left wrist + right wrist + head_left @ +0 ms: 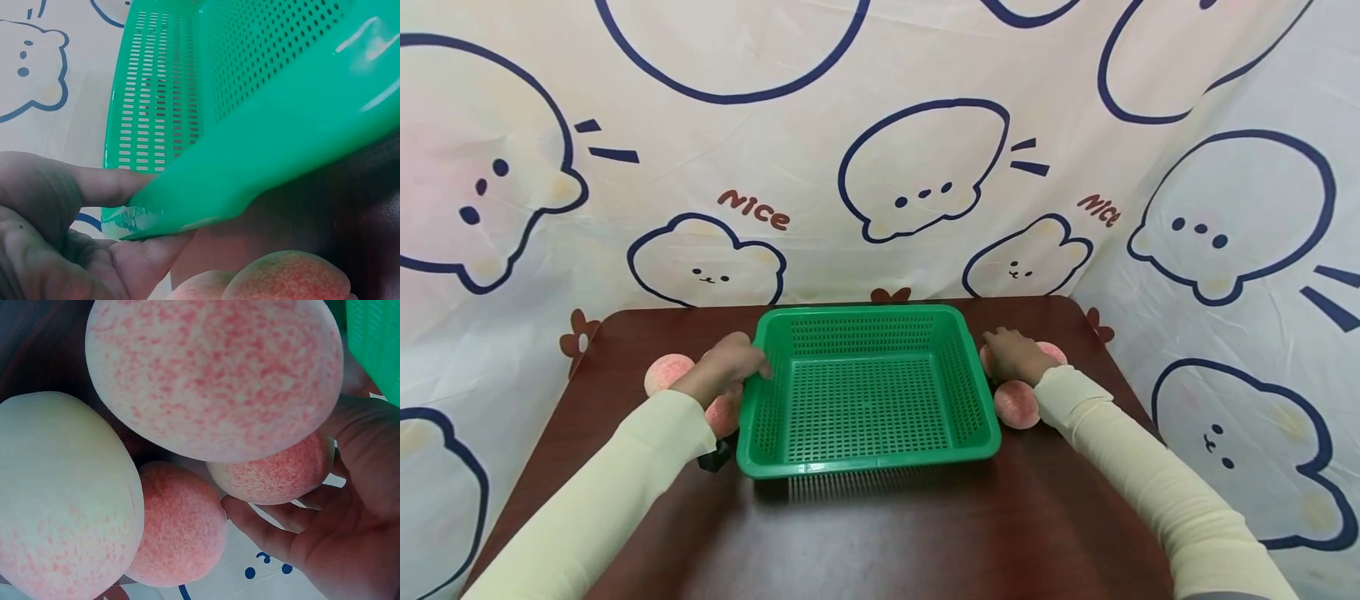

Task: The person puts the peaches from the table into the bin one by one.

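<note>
A green perforated plastic basket (865, 408) stands in the middle of the table. My left hand (733, 362) pinches its left rim; the left wrist view has the thumb above the basket wall (262, 137) and fingers below. My right hand (1018, 357) is right of the basket with its fingers curled round a peach (275, 475), which is partly hidden behind a nearer peach (215, 375). Beside that hand lie more peaches, one in front (1017, 404) and one behind the wrist (1052, 352). Two peaches (668, 375) (722, 415) lie by my left wrist.
The dark brown table (880, 542) reaches up to a white patterned cloth (820, 167) at the back, with cloth on both sides too. A small black object (715, 457) shows under my left sleeve, near the basket's front left corner.
</note>
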Demonstrator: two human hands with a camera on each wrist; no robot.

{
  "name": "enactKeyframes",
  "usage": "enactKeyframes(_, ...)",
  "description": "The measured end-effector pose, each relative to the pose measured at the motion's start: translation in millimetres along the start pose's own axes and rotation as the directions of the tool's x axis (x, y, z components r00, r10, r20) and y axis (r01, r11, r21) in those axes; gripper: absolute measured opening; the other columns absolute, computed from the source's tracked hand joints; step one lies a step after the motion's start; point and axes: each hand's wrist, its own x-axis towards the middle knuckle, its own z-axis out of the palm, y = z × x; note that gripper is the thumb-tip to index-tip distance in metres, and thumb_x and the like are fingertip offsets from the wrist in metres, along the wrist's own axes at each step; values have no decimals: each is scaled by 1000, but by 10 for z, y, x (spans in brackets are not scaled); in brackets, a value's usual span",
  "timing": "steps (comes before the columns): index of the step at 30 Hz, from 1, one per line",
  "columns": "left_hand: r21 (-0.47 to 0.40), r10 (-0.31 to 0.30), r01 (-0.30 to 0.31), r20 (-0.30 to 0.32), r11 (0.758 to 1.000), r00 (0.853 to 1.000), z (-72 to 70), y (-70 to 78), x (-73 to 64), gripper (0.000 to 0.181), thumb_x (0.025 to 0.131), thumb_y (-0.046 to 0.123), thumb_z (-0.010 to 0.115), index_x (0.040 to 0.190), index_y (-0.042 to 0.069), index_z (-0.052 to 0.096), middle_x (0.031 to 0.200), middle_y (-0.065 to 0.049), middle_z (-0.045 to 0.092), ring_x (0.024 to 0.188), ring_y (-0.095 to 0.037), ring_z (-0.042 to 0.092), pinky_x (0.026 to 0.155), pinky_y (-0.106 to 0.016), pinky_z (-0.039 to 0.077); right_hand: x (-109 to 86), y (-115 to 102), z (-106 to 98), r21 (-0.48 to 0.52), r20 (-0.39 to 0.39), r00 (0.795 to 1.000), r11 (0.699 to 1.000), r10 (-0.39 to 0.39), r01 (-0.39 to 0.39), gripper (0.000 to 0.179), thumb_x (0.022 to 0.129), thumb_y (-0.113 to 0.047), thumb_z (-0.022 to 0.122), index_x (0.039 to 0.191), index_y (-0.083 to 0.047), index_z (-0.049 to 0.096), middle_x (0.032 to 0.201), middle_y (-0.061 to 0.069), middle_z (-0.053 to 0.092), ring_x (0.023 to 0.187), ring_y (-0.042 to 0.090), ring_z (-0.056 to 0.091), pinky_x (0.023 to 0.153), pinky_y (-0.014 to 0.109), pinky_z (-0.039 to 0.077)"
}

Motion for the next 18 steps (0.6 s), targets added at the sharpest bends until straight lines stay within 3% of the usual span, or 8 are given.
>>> enactKeyframes(6,9,-6,6,-21,1000,1000,14,-23,23,42,93,4,60,125,-18,47,112,-31,64,73,-24,69,63,-32,60,14,20,-5,28,-8,1000,1000,-11,11,69,87,-17,75,148,0,48,142,24,56,122,41,59,101,62,49)
enactKeyframes(12,23,-11,12,-39,1000,999,27,-38,48,44,92,5,62,126,-17,46,109,-28,61,71,-22,62,57,-27,52,45,40,-3,35,-29,999,999,-25,26,63,86,-17,75,143,-1,54,130,21,64,106,33,64,91,54,55)
enactKeyframes(18,33,-35,36,-34,999,999,21,-10,70,40,93,6,62,125,-15,48,101,-22,59,60,-16,54,52,-24,44,100,68,-18,54,-71,997,998,-37,41,32,79,-12,78,110,-11,69,99,9,70,82,26,61,69,39,51)
